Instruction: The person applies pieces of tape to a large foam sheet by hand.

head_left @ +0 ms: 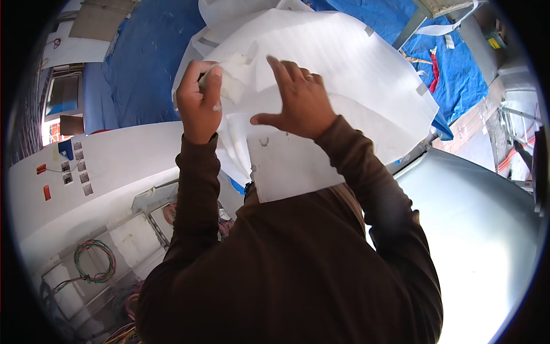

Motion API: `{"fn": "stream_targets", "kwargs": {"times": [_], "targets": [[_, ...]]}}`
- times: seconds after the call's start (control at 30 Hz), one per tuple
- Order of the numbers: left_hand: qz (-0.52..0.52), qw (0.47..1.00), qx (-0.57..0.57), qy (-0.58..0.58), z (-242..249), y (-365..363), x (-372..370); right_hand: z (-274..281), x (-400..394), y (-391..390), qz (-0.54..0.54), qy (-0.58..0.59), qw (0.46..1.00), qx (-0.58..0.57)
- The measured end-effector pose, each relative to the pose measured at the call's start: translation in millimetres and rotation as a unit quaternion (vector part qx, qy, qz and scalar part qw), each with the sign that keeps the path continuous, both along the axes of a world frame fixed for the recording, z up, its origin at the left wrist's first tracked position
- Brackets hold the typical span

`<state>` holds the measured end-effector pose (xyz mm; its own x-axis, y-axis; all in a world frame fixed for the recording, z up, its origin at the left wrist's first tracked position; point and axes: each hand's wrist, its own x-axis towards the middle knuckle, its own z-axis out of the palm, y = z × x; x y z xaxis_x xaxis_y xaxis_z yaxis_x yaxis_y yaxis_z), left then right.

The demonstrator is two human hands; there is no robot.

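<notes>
My left hand (200, 103) is closed round a crumpled whitish cloth or sheet (232, 77), which hangs out to the right of the fingers. To its right, my right hand (301, 100) has its thumb and fingers spread and holds nothing; it is over a large white sheet (366, 74). Below the hands, a flat whitish panel (292, 166) with a rough left edge lies against my lap. Folds of white material show between the panel and my left wrist.
Blue tarp (152, 63) lies behind the sheet. On the left, a white panel (132, 152) has several square cut-outs, with coiled wires (94, 261) below it. A pale, shiny surface (470, 223) is at the right. Metal legs (409, 28) stand at the upper right.
</notes>
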<state>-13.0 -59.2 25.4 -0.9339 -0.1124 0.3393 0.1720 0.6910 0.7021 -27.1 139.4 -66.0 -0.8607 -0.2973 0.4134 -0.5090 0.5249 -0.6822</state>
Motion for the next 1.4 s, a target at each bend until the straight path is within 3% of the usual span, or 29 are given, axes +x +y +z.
{"fn": "stream_targets", "kwargs": {"times": [0.07, 0.13, 0.2, 0.27, 0.3, 0.33, 0.4, 0.47, 0.5, 0.53, 0.6, 0.67, 0.73, 0.8, 0.87, 0.93, 1.0, 1.03, 1.07, 1.1, 1.13, 1.2, 1.27, 1.33, 1.4], "targets": [[-0.056, 0.997, -0.022, 0.045, 14, 13, 2, -11, -17, -23, -0.011, 0.004, 0.999, -0.034], [-0.066, 0.997, -0.014, 0.047, 24, 15, 3, -10, -32, -39, 0.045, -0.143, 0.988, 0.023], [-0.072, 0.996, -0.005, 0.047, 30, 15, 2, -8, -32, -59, 0.040, -0.131, 0.990, 0.006], [-0.160, 0.986, 0.049, 0.018, 32, 14, -1, -19, -30, -71, 0.038, -0.123, 0.992, -0.007], [-0.204, 0.978, 0.028, 0.032, 28, 8, -8, -16, -29, -72, 0.028, -0.091, 0.992, -0.088], [-0.232, 0.969, -0.065, 0.057, 29, -2, -11, -14, -30, -71, 0.020, -0.059, 0.984, -0.169], [-0.196, 0.961, -0.171, 0.097, 24, -6, -14, -18, -31, -50, 0.061, -0.097, 0.980, -0.160], [-0.178, 0.969, -0.172, -0.008, 2, -8, -19, -26, -36, -42, 0.139, -0.222, 0.890, -0.373], [-0.146, 0.976, -0.124, -0.101, -11, -8, -22, -26, -35, -39, 0.131, -0.211, 0.881, -0.402], [-0.147, 0.977, -0.118, -0.098, -23, -6, -26, -21, -35, -33, 0.130, -0.210, 0.884, -0.396], [-0.166, 0.966, -0.032, -0.196, -38, 4, -35, -8, -39, -20, 0.059, -0.092, 0.900, -0.422], [-0.179, 0.966, -0.012, -0.186, -45, 18, -32, 1, -46, -3, -0.062, -0.028, 0.931, -0.360], [-0.194, 0.946, 0.070, -0.252, -59, 34, -27, 5, -49, 24, -0.119, -0.006, 0.951, -0.286], [-0.214, 0.943, 0.037, -0.252, -65, 53, -22, -10, -55, 47, -0.158, -0.014, 0.951, -0.265], [-0.232, 0.908, 0.013, -0.349, -62, 71, -18, -25, -56, 67, -0.181, -0.015, 0.948, -0.262], [-0.255, 0.911, 0.008, -0.325, -57, 88, -12, -49, -54, 88, -0.157, -0.096, 0.886, -0.425], [-0.277, 0.892, -0.070, -0.351, -55, 100, -9, -61, -56, 110, -0.226, -0.239, 0.731, -0.598], [-0.274, 0.888, -0.107, -0.354, -56, 105, -5, -44, -47, 123, -0.249, -0.308, 0.742, -0.541], [-0.279, 0.886, -0.105, -0.356, -65, 100, 0, -59, -50, 157, -0.246, -0.303, 0.645, -0.657], [-0.281, 0.890, -0.092, -0.346, -80, 86, 7, -56, -54, 196, -0.327, -0.257, 0.607, -0.677], [-0.285, 0.894, -0.081, -0.337, -91, 73, 14, -57, -52, 246, -0.364, -0.230, 0.616, -0.660], [-0.215, 0.930, -0.039, -0.294, -96, 48, 22, -111, -52, 375, -0.343, -0.306, 0.690, -0.560], [-0.187, 0.936, -0.016, -0.297, -98, 25, 23, -101, -31, 404, -0.437, -0.390, 0.743, -0.322], [-0.146, 0.931, -0.041, -0.333, -81, 26, 15, -85, -2, 404, -0.379, -0.474, 0.784, -0.132], [-0.122, 0.921, -0.074, -0.363, -78, 28, 8, -95, 33, 402, -0.383, -0.476, 0.785, -0.103]]}}
